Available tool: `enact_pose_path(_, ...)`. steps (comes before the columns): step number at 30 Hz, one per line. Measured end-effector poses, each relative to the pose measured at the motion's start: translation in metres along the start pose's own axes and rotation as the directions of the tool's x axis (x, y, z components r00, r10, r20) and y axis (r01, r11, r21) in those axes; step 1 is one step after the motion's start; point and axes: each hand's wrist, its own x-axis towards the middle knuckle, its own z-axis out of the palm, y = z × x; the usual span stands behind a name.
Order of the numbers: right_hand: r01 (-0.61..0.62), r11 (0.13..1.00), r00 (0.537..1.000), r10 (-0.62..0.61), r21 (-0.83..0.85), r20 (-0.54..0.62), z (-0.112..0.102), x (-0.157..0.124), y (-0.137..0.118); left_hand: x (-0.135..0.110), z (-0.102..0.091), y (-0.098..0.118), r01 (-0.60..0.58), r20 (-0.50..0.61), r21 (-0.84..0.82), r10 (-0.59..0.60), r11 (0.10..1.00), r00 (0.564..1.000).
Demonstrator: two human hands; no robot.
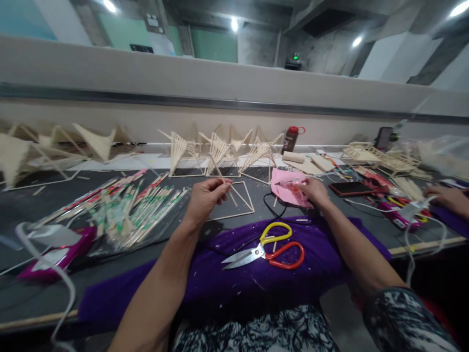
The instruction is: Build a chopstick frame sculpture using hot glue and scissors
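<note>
My left hand [208, 196] is closed in a pinch on a thin wooden stick [219, 170]. Around and below it lies an open frame of thin sticks [234, 214] on the dark table. Over a pink cloth [281, 180], my right hand [314, 190] has its fingers closed at something small and orange-red, too small to name. Scissors [259, 252] with one yellow and one red handle rest on a purple cloth [227, 286] in front of me.
Several stick models [220, 151] stand along the wall. Bagged sticks [135, 215] lie to the left, near a magenta device with a white cable [64, 283]. A red-capped bottle [291, 139] stands behind; a phone [350, 188] and another person's hand [447, 198] are at right.
</note>
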Motion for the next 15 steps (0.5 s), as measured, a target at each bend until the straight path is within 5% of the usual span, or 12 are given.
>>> enact_pose_path(4,0.014,0.949,0.999,0.002,-0.315,0.050,-0.005,-0.005,0.002,0.001,-0.003,-0.001,-0.007,-0.036,-0.042,0.006,0.999,0.999)
enact_pose_path(7,0.111,0.883,0.992,-0.125,-0.455,0.001,-0.010,-0.016,-0.002,0.006,-0.009,-0.004,-0.031,-0.091,-0.020,0.029,0.999,0.995)
enact_pose_path(9,0.265,0.896,0.956,-0.291,-0.357,-0.021,-0.016,-0.027,-0.016,0.010,-0.014,-0.006,-0.035,-0.124,0.012,0.036,0.999,0.992)
enact_pose_path(11,0.444,0.892,0.896,-0.442,-0.086,0.042,-0.022,-0.041,-0.040,0.016,-0.016,-0.007,-0.046,-0.134,0.063,0.054,0.997,0.989)
enact_pose_path(15,0.577,0.711,0.745,-0.660,0.402,0.097,-0.025,-0.065,-0.114,0.024,-0.012,-0.002,-0.094,-0.116,0.212,0.121,0.973,0.986)
